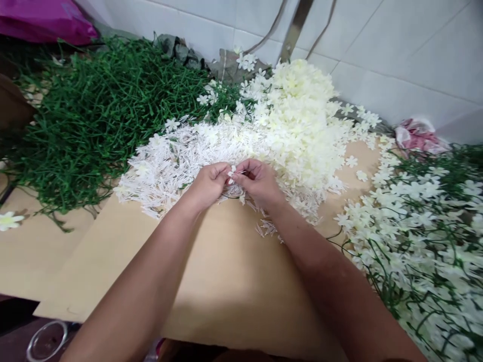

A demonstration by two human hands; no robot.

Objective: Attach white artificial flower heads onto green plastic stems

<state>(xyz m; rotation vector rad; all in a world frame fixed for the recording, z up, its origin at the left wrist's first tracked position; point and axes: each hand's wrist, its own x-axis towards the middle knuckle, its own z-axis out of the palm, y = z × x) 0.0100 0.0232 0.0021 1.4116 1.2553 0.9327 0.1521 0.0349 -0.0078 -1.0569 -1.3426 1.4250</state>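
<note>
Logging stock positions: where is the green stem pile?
Head view, upper left: the green stem pile lies left of the white stamen pile, beyond the left hand.

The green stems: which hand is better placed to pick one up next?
Probably the left hand. The green stems lie on its side, while the right hand sits nearer the cream petals and would have to cross over. Both pinch a small white piece.

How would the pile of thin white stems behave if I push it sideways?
The pile of white stems would probably spread, not move as one: the pieces lie loose, with strays on the cardboard. Each looks thin and light, likely bendy. Tangled, they may snag together.
</note>
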